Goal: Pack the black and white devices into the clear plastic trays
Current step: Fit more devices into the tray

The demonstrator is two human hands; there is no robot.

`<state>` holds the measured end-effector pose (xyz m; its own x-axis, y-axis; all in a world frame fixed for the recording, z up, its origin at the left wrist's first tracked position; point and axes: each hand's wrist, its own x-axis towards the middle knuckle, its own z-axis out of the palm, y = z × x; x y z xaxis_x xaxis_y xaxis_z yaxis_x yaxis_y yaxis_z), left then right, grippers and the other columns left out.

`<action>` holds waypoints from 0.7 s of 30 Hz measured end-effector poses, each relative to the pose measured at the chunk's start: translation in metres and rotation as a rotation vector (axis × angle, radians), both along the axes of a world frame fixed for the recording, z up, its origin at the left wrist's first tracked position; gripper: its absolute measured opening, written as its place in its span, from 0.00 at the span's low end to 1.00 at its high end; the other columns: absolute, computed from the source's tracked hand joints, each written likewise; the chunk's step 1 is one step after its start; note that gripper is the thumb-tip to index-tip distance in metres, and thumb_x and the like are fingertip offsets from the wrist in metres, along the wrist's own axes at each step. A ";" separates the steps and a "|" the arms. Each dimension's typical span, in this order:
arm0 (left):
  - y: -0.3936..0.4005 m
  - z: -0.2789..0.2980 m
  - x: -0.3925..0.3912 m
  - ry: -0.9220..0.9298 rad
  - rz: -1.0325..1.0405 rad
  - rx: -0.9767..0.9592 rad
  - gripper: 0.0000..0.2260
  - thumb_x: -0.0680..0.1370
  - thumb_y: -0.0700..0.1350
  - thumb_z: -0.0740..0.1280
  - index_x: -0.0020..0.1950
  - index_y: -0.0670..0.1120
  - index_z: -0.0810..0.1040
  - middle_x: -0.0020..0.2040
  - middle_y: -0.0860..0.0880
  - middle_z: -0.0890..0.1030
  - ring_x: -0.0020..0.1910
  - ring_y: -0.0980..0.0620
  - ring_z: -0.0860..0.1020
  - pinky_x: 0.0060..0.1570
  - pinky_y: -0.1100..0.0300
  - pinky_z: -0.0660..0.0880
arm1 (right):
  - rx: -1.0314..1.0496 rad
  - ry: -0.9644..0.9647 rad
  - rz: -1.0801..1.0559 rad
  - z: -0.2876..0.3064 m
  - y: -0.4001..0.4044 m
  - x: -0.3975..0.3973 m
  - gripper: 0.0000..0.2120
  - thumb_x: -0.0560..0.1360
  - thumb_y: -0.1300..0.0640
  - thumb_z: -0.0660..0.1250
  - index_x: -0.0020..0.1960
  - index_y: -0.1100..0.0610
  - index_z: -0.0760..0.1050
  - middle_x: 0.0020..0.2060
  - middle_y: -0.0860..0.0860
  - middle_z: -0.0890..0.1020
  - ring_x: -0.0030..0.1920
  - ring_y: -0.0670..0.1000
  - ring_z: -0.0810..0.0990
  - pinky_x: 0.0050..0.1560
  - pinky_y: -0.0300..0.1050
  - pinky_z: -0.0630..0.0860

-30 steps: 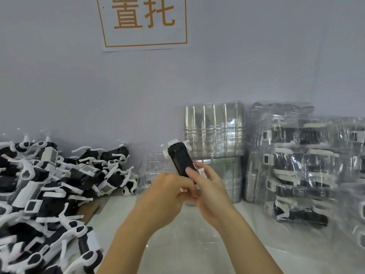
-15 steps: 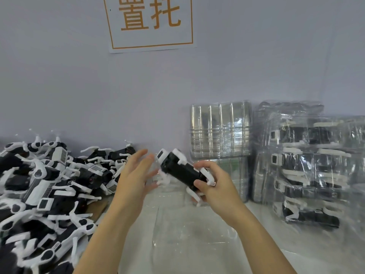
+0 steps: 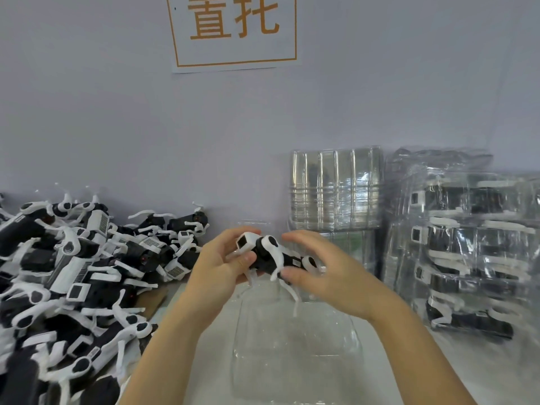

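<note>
Two hands held one black and white device (image 3: pixel 270 254) in the head view, raised just above the far end of an open clear plastic tray (image 3: pixel 295 355) that lay flat on the table. The left hand (image 3: pixel 222 268) gripped the device's front end, thumb and fingers curled round it. The right hand (image 3: pixel 318 273) pinched its rear, thumb beneath and fingers arched over the top. The device's thin white legs hung down toward the tray.

To seat it well, the legs probably needed folding or lining up with the tray's moulded hollow before lowering, since loose legs could catch on the rim.

The tray under the hands looked empty. Left of the tray lay a heap of loose devices (image 3: pixel 73 276). Beyond the tray, against the wall, empty clear trays (image 3: pixel 336 188) stood nested on edge. Right of the tray, filled trays (image 3: pixel 467 252) sat stacked, each showing a black and white device inside.
</note>
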<state>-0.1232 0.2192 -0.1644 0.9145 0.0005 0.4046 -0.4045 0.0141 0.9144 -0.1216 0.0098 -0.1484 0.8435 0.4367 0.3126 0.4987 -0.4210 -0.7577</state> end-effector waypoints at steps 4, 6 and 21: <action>-0.013 -0.006 0.003 0.007 -0.066 0.028 0.16 0.80 0.30 0.62 0.55 0.49 0.83 0.52 0.43 0.84 0.50 0.39 0.83 0.49 0.47 0.82 | -0.034 -0.107 -0.085 -0.008 0.008 0.006 0.15 0.75 0.53 0.73 0.61 0.42 0.78 0.50 0.39 0.83 0.50 0.38 0.80 0.52 0.38 0.78; -0.014 -0.010 0.005 0.028 -0.111 0.016 0.14 0.79 0.34 0.65 0.57 0.51 0.83 0.54 0.44 0.84 0.53 0.43 0.83 0.51 0.50 0.81 | -0.033 -0.125 -0.147 -0.012 0.006 0.011 0.10 0.76 0.54 0.72 0.55 0.44 0.80 0.46 0.41 0.83 0.46 0.42 0.81 0.49 0.45 0.80; -0.003 -0.084 0.027 0.546 0.049 0.088 0.12 0.72 0.36 0.65 0.53 0.44 0.83 0.50 0.46 0.84 0.47 0.47 0.82 0.50 0.51 0.78 | -0.074 -0.105 -0.158 -0.038 0.014 0.021 0.11 0.74 0.58 0.73 0.52 0.45 0.80 0.44 0.41 0.82 0.45 0.43 0.80 0.49 0.43 0.79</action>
<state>-0.0965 0.2159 -0.2487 0.9912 0.0360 -0.1273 0.1298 -0.0788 0.9884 -0.1009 0.0235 -0.1866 0.8678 0.3268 0.3743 0.4968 -0.5526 -0.6692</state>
